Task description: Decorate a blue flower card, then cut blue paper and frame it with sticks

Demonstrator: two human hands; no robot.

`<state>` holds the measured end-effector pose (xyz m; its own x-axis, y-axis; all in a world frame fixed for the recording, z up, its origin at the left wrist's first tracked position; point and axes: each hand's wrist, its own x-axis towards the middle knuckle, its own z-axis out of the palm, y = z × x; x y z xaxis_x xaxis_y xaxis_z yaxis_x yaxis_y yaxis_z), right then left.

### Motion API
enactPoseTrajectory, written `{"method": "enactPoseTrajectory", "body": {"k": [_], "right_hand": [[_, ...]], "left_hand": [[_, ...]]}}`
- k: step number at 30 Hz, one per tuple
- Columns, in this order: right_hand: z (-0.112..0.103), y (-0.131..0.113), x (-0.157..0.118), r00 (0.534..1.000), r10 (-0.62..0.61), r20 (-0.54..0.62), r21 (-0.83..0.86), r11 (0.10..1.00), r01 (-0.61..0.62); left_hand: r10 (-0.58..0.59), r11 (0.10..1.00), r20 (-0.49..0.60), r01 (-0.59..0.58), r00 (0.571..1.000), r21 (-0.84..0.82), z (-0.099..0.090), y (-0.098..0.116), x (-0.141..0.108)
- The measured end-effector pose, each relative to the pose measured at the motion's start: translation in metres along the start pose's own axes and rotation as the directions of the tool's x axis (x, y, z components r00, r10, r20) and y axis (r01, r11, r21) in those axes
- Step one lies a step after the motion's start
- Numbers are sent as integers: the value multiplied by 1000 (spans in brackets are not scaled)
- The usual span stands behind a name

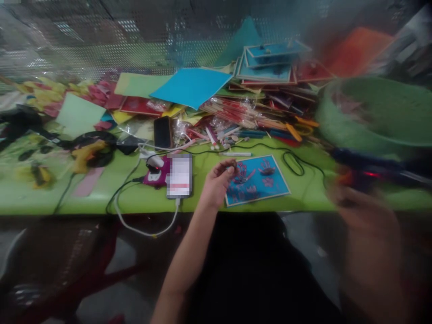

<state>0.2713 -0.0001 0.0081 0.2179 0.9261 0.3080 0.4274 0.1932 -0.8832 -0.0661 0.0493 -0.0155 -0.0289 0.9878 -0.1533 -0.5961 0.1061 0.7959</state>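
My left hand [219, 182] is over the left edge of a blue decorated card [276, 182], its thumb and fingers pinched on a small dark piece too small to name. The card has a pale border and carries several raised shapes and drawings. Off to the right, blurred by motion, my right hand [361, 198] is wrapped round a dark blue glue gun [371, 166] with a red light. The gun points right, away from the card, in front of a green basin.
The green basin [374, 117] stands at the back right. Left of the card lie a phone [179, 175] with a white cable and a purple power strip [157, 175]. Behind are a blue sheet [192, 85], sticks and stacked cards [266, 67]. A yellow glue gun [86, 155] lies left.
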Motion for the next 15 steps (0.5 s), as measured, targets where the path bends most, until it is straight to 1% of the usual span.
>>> {"method": "enactPoseTrajectory", "body": {"k": [1, 3, 4, 5, 8, 10, 15], "right_hand": [[2, -2, 1, 996, 68, 64, 90, 993, -74], [6, -4, 0, 958, 211, 195, 246, 935, -256], [9, -5, -2, 935, 268, 234, 286, 900, -330], [12, -5, -3, 917, 313, 248, 298, 876, -380], [22, -6, -7, 889, 399, 225, 234, 864, -446], [31, -11, -8, 873, 426, 238, 212, 854, -475], [44, -28, -13, 859, 368, 356, 265, 842, -470]], "left_hand": [[-22, 1000, 4, 22, 1000, -16, 3, 0, -1], [-66, 996, 26, 67, 998, -52, 8, -2, -5], [-88, 993, 41, 90, 995, -70, 10, -3, -7], [-110, 989, 57, 115, 992, -89, 12, -5, -9], [-177, 972, 101, 190, 979, -137, 17, -9, -15], [-206, 963, 116, 222, 972, -155, 19, -11, -19], [-227, 950, 148, 252, 963, -183, 21, -13, -22]]}}
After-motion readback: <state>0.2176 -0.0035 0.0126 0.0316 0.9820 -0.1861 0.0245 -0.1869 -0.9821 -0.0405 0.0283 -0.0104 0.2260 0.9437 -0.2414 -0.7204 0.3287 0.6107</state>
